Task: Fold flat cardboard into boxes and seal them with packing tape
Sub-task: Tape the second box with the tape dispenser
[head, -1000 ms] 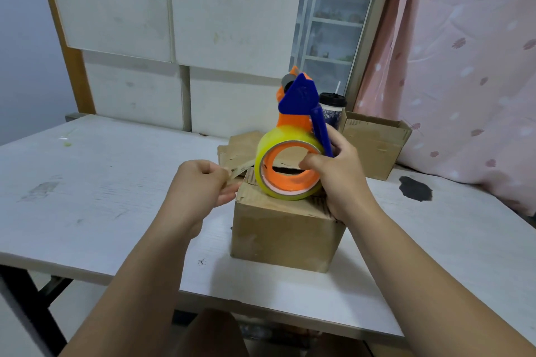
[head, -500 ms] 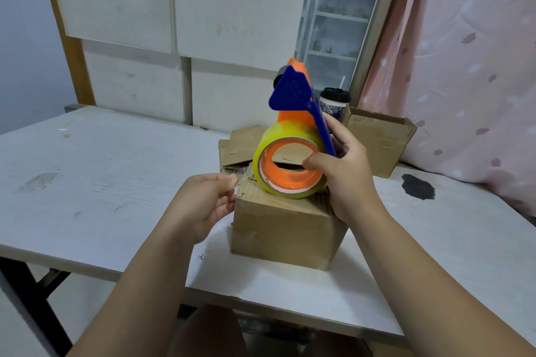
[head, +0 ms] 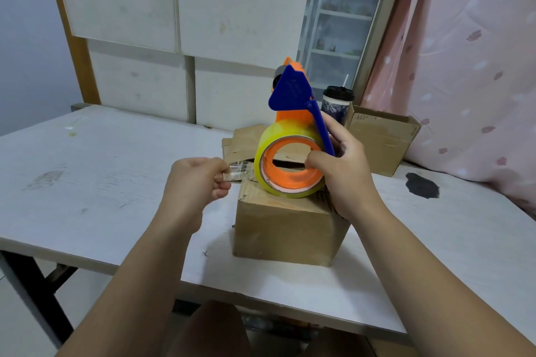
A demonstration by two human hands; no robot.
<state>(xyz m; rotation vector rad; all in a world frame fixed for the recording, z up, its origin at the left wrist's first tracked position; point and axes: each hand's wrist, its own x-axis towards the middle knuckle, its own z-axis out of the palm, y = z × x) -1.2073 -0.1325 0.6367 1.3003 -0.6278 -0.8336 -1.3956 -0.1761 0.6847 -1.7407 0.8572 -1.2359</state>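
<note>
A worn white table [head: 87, 182] is standing in front of pale wall panels and a pink curtain [head: 464, 66], and a closed cardboard box [head: 287, 229] is sitting near its front edge, right between the person's arms. The right hand [head: 345, 165] is gripping the orange and blue tape dispenser [head: 290, 93], thumb hooked into the core of the yellow roll [head: 262, 153] and fingers curled round the far side, holding it just over the top of the box; I cannot tell whether it is touching. The left hand [head: 197, 180] is pinching the free end of a clear strip of tape [head: 239, 171] between thumb and curled fingers, out past the box's left edge. The strip is running sideways from roll to hand, so its long axis is lying across the box top. To my eye, the left hand is the one placed to bring that end down onto the left wall. Flat cardboard [head: 246, 139], an open box [head: 380, 139] and a lidded cup [head: 338, 104] are waiting behind.
</note>
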